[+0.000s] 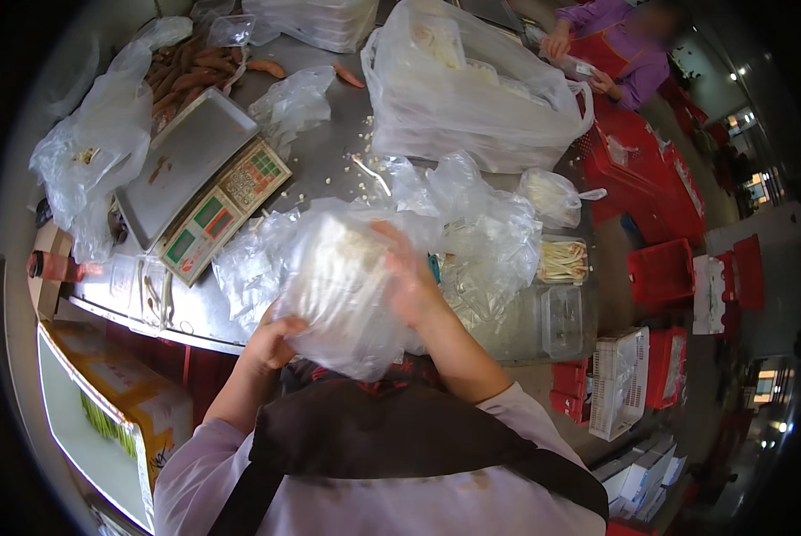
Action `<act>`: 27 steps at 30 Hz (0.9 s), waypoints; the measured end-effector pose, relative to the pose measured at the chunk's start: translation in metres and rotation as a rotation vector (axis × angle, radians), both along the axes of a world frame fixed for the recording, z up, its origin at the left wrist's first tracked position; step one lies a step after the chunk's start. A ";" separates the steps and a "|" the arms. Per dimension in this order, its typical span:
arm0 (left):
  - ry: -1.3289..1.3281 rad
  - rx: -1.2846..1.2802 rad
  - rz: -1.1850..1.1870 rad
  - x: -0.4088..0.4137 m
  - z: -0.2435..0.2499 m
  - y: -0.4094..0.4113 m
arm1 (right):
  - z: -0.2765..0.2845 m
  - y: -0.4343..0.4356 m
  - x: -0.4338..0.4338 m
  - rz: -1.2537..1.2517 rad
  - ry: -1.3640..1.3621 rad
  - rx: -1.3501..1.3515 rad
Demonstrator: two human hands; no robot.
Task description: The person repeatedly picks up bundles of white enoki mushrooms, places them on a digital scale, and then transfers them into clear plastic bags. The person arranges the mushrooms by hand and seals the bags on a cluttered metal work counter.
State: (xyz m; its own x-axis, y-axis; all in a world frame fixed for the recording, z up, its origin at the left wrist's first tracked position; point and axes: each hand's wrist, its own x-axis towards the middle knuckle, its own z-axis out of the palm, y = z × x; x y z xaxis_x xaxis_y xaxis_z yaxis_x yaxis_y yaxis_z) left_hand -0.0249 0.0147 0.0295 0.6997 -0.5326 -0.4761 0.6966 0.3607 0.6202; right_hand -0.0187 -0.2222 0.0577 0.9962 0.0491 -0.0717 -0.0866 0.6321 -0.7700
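A clear plastic bag of whitish, stalk-like produce is held between my two hands over the near edge of the metal table, its contents blurred. My left hand grips its lower left side with the thumb on top. My right hand, also blurred, lies against its upper right side. Crumpled clear plastic bags lie just beyond and to the right. A digital scale with a metal pan stands at the left.
A large bag of packed trays stands at the back, near sweet potatoes. A tray of pale stalks and an empty clear tray sit at the right. Crates stand beyond the edge. A co-worker is at the upper right.
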 end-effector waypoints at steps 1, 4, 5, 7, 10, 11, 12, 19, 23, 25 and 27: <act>0.133 -0.070 0.015 -0.002 -0.014 0.012 | 0.001 -0.005 -0.005 0.131 -0.070 -0.059; 0.196 -0.158 0.075 -0.010 -0.002 0.026 | -0.008 -0.052 -0.005 0.383 -0.116 -0.092; 0.169 -0.210 0.111 -0.014 -0.001 0.032 | -0.016 -0.083 0.001 0.456 -0.112 -0.077; 0.166 -0.251 0.154 -0.018 -0.001 0.040 | -0.013 -0.134 0.016 0.352 -0.033 -0.085; 0.204 -0.280 0.187 -0.013 -0.003 0.045 | -0.038 -0.197 0.053 -0.239 0.129 -0.877; 0.214 -0.272 0.189 -0.010 -0.003 0.043 | -0.058 -0.214 0.061 -0.370 0.222 -1.271; 0.186 -0.321 0.181 -0.004 -0.001 0.038 | -0.074 -0.216 0.066 -0.334 0.353 -1.351; 0.180 -0.301 0.260 0.003 -0.006 0.028 | -0.089 -0.112 0.110 -0.027 0.437 -1.929; 0.224 -0.260 0.273 -0.001 -0.020 0.040 | -0.113 -0.111 0.120 0.101 0.342 -1.813; 0.206 -0.216 0.293 -0.004 -0.019 0.042 | -0.105 -0.123 0.117 0.022 0.359 -1.531; 0.182 -0.229 0.300 -0.004 -0.018 0.046 | -0.086 -0.143 0.105 -0.261 0.382 -0.975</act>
State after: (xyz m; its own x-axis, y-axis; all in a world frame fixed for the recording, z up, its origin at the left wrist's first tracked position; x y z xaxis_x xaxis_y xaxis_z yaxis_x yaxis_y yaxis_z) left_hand -0.0286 0.0609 0.0111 0.7553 -0.4246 -0.4992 0.6306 0.6784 0.3770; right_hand 0.0861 -0.3651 -0.0281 0.8709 -0.4085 -0.2733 -0.3794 -0.2055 -0.9021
